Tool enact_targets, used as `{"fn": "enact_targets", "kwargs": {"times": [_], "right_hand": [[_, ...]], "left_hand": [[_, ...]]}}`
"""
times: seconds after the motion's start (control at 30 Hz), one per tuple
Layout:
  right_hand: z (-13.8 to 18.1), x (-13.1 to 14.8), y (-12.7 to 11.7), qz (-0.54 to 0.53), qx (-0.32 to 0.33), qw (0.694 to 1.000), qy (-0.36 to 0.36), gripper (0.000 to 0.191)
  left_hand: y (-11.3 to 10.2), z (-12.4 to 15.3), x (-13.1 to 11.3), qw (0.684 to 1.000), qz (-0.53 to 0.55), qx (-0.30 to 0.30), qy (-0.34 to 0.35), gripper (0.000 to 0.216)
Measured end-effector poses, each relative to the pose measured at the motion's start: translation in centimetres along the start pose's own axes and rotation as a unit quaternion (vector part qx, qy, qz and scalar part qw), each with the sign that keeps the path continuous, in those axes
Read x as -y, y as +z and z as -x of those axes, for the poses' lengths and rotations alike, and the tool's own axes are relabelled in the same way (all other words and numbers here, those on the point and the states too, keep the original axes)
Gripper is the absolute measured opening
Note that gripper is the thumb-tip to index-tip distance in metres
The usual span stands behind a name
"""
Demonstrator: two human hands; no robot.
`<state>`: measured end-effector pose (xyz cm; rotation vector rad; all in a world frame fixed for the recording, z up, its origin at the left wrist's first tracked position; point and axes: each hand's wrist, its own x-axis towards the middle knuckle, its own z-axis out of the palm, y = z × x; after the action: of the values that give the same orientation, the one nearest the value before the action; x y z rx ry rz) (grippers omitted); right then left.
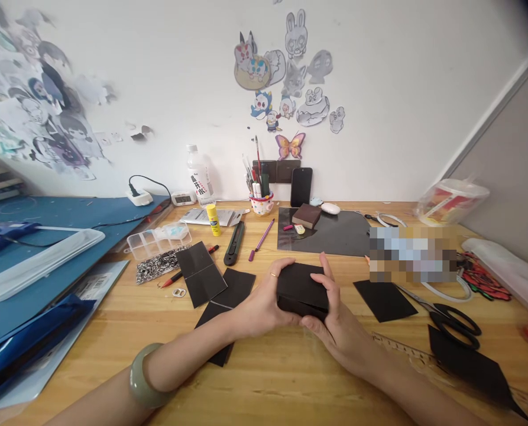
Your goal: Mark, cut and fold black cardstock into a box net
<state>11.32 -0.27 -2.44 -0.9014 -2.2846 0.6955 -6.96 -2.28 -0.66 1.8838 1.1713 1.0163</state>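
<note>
A small black paper box (pixel 302 290) is held between both hands above the middle of the table. My left hand (pixel 264 299) wraps its left side, thumb near the lower front edge. On the opposite side, my right hand (pixel 334 316) closes round the box, with the index finger raised at the back corner. A narrow gap shows along the front edge under the top face. Left of my left hand lie folded black paper pieces (pixel 201 274). To the right of my right hand are a black paper square (pixel 385 300) and black-handled scissors (pixel 456 324).
A glue stick (pixel 213 220), a utility knife (pixel 234 244) and a purple pen (pixel 262 239) lie or stand beyond my hands. Further back are a pen cup (pixel 262 203), a water bottle (pixel 200 176) and a phone (pixel 301 186). A clear ruler (pixel 405 352) lies at the right.
</note>
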Motion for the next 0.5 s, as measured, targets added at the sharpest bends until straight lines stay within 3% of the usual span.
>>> {"fn": "enact_targets", "kwargs": {"times": [0.17,0.27,0.37,0.5], "right_hand": [[-0.1,0.0,0.4,0.007,-0.028,1.0,0.002,0.043],[-0.5,-0.2,0.6,-0.012,-0.066,0.998,0.009,0.039],[-1.1,-0.4,0.5,-0.08,-0.12,0.987,0.072,0.037],[-1.6,-0.7,-0.1,-0.146,-0.159,0.965,0.148,0.033]], "left_hand": [[-0.1,-0.6,0.0,0.999,-0.014,-0.036,0.023,0.084],[0.0,-1.0,0.1,0.998,-0.008,-0.062,0.002,0.092],[0.5,-1.2,0.2,0.991,0.047,-0.114,-0.044,0.096],[1.3,-1.0,-0.2,0.98,0.097,-0.171,-0.038,0.079]]}}
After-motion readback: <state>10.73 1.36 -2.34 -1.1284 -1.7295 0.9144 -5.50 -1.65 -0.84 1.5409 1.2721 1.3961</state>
